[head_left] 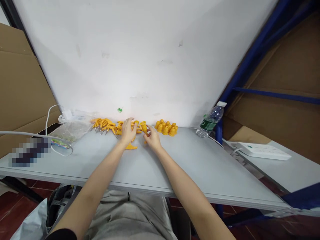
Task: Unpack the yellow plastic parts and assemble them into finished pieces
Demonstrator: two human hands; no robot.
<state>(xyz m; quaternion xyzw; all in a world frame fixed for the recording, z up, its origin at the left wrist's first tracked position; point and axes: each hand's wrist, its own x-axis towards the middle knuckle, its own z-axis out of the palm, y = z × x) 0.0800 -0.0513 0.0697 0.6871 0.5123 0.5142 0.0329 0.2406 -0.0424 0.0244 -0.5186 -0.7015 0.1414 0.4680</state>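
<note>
Left grip: the left hand [128,132] reaches over the middle of the yellow pieces, fingers bent down among them; whether it grasps one I cannot tell.
Right grip: the right hand [153,139] has thumb and fingers closed on a flared yellow plastic piece [143,124], its wide mouth tilted upward, just beside the left hand.
Yellow heap: shiny yellow plastic pieces with silver bead chains [103,124] lie jumbled to the left of the hands, near the foot of the white panel [155,63].
Loose piece: a curved yellow plastic piece [131,146] lies on the surface, nearer the body than the left fingers.
Yellow cups: tapered yellow plastic cups [166,128] stand close together, narrow end up, just right of the right hand.
Surface: a pale grey flat top [142,173] carries all of these.
Bottle label: the clear plastic bottle with a white cap [212,119] leans at the right end; its green label bears white marks too small to read.
Panel mark: a small green mark [120,109] shows above the pieces; I cannot make out letters.
Left end: a clear plastic bag [73,130], a bright multicoloured packet [60,143] with no legible print, and a white cable [47,117].
Far right: a white power strip [263,150] lies beyond the blue metal frame [236,78].
</note>
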